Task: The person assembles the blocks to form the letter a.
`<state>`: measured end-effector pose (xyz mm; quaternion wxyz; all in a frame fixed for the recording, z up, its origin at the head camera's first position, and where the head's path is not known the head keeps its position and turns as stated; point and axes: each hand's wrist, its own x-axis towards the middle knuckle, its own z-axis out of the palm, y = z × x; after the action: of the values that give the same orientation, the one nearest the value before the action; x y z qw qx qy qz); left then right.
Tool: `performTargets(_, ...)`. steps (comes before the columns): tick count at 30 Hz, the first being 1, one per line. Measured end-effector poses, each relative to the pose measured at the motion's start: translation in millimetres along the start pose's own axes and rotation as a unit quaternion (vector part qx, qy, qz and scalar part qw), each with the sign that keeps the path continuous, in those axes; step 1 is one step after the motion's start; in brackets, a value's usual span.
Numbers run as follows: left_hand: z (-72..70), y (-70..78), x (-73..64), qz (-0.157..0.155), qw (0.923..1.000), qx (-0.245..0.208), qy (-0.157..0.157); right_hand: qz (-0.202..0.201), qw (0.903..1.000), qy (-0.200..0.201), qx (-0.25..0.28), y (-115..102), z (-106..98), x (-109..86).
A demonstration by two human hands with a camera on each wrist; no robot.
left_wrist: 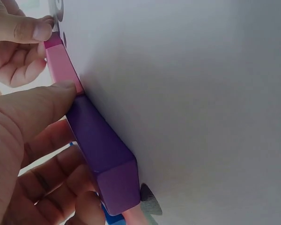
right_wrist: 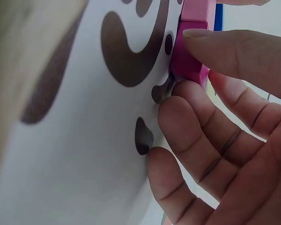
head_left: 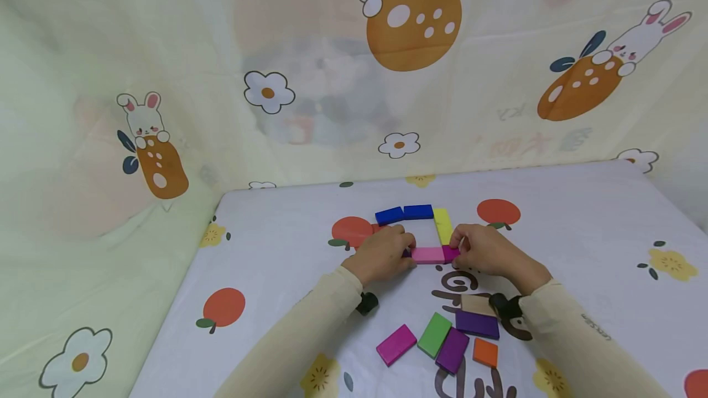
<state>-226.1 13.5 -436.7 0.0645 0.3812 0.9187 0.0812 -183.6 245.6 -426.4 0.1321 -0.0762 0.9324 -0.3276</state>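
Fingers curled, your left hand pinches the purple block and your right hand the magenta block. They flank the pink block, right of and below head-frame centre.

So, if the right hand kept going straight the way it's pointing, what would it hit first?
The right hand pinches the magenta block; straight on, that would likely push first into the adjoining pink block, though the yellow block is close and the exact line is unclear.

soft, diffuse light covers the tabletop. the left wrist view is dim; the right wrist view's left edge blurs.
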Motion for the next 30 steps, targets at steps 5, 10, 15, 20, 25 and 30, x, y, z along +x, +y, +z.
performTargets(5,0.3,-0.2,1.0,0.0,1.0,0.002,0.003,0.006,1.0,-0.002,0.002,-1.7,-1.1,-0.2)
performTargets(10,-0.7,0.9,0.0,-0.005,1.0,0.006,0.005,0.004,1.0,-0.003,0.001,-0.5,-1.2,0.3)
performTargets(15,-0.7,1.7,-0.7,-0.01,0.9999,0.007,0.007,0.007,1.0,-0.005,0.001,0.5,-1.2,0.9)
performTargets(20,-0.1,1.8,0.3,-0.012,0.9999,0.006,0.004,0.012,0.9999,-0.008,0.004,0.9,-0.6,1.0)
performTargets(25,-0.6,2.2,0.8,-0.013,0.9999,0.005,0.001,0.012,0.9999,-0.006,0.007,1.4,0.0,1.0)
performTargets(30,-2.9,2.9,-0.5,-0.015,0.9999,-0.001,-0.001,0.007,0.9999,-0.005,0.007,1.0,-0.9,-0.4)
